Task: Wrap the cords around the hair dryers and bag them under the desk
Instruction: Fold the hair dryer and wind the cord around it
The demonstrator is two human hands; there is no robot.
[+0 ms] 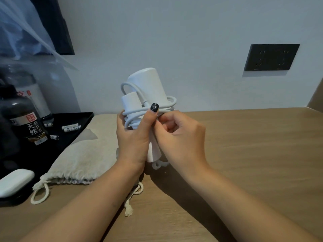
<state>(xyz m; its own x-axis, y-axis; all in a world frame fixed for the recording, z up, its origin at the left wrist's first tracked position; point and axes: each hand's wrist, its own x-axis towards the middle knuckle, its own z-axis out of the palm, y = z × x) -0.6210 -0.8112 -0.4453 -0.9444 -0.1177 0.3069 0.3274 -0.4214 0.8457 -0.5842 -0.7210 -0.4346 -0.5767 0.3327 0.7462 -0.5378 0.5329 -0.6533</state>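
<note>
Dryer (148, 84) held above desk (244, 145) middle, bag (83, 154) toward left edge | our left hand (132, 137) clamps cord (167, 102) coils, right hand (178, 135) pinches cord | we judge: light, stiff, slippery shell; springy cord; hold over coils.

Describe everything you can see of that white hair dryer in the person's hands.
The hair dryer is white, smooth and plastic-looking, held upright above the wooden desk, its rounded barrel topmost. Its white cord loops around the body, the plug block tucked against it. The left hand grips the handle; the right hand pinches the cord.
</note>
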